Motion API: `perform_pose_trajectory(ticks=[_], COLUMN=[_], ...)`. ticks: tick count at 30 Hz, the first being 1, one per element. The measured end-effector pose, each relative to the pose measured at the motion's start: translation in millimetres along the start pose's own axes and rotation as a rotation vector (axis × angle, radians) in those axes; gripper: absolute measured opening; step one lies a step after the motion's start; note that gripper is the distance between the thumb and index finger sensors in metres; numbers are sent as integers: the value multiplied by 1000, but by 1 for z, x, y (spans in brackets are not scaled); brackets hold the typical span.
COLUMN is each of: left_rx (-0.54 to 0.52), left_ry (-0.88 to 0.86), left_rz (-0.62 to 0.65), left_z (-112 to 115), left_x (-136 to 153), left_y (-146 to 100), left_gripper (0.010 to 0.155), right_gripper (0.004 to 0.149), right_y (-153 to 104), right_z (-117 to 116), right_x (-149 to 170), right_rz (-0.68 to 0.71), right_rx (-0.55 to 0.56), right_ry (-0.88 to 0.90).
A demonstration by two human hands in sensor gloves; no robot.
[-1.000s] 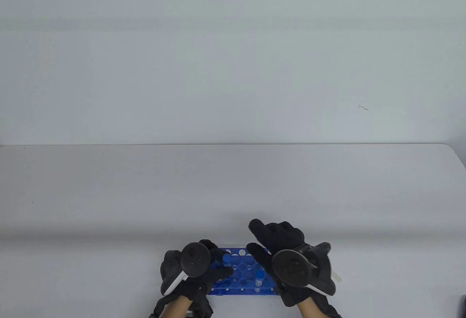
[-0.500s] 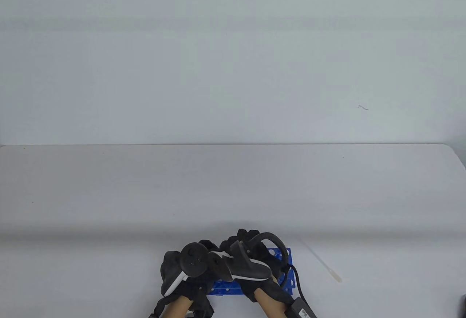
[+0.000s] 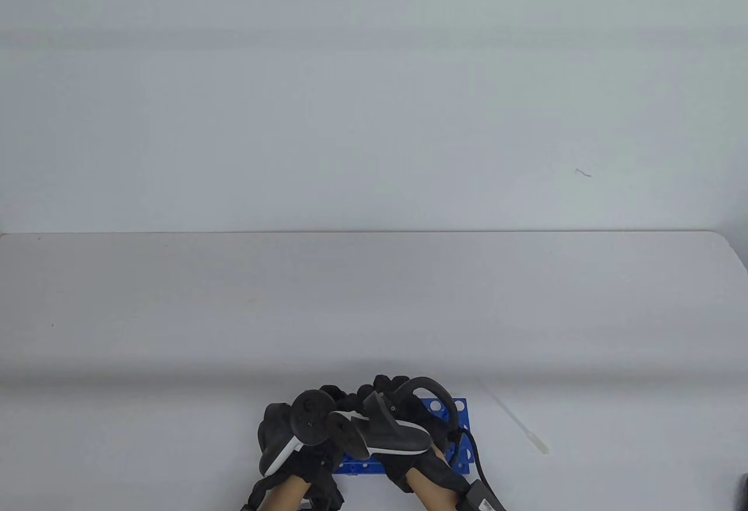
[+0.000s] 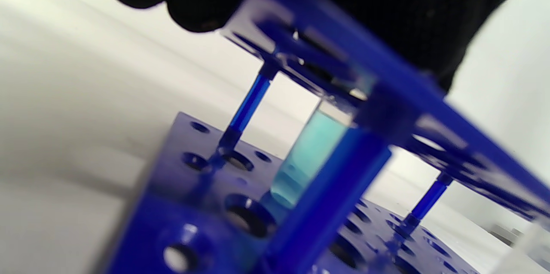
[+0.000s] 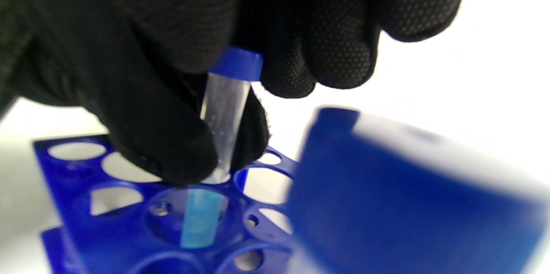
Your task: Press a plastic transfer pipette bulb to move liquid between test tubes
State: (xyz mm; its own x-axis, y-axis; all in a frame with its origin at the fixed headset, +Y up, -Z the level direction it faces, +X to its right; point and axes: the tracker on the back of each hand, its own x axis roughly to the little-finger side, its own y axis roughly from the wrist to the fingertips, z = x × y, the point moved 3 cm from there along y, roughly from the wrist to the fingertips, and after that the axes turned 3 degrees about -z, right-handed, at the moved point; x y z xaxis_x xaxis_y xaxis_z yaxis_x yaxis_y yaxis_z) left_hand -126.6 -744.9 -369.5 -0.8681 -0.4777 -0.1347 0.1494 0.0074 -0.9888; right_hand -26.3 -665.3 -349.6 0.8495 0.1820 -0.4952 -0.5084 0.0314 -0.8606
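A blue test tube rack [image 3: 453, 411] stands at the table's near edge. My left hand [image 3: 327, 403] rests on the rack's left end, with its fingers [image 4: 193, 3] on the top plate. My right hand [image 3: 383, 388] reaches across the rack and grips a capped test tube [image 5: 223, 106]. Its fingers [image 5: 335, 42] are at the blue cap [image 5: 236, 63] and a thumb is on the tube wall. The tube stands in a rack hole and holds cyan liquid [image 5: 197, 218], also seen from the side in the left wrist view [image 4: 309, 153]. The plastic pipette [image 3: 517, 420] lies loose on the table to the right.
A second blue cap [image 5: 408, 188] looms blurred close to the right wrist camera. A black cable and small box [image 3: 482, 496] trail from my right wrist. The white table [image 3: 374, 300] runs back to a pale wall.
My right hand swung left from the rack's right end, uncovering the pipette on the table, and closed on the capped tube beside my left hand. My left hand stayed put.
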Motion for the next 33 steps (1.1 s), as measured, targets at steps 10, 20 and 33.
perform_pose_trajectory(ticks=[10,20,33], left_rx=[-1,-1,-3], left_ry=[2,2,6], left_rz=[-1,1,-1], left_z=[0,1,1], left_x=[0,0,0], left_y=[1,0,1], left_gripper=[51,51,51], right_gripper=[51,58,61], right_y=[1,0,3], right_z=[-3,-5,-4], right_x=[-4,2,2], right_rz=[-49,-127,-143], right_rx=[31,56,85], right_ry=[-50,-17,-84])
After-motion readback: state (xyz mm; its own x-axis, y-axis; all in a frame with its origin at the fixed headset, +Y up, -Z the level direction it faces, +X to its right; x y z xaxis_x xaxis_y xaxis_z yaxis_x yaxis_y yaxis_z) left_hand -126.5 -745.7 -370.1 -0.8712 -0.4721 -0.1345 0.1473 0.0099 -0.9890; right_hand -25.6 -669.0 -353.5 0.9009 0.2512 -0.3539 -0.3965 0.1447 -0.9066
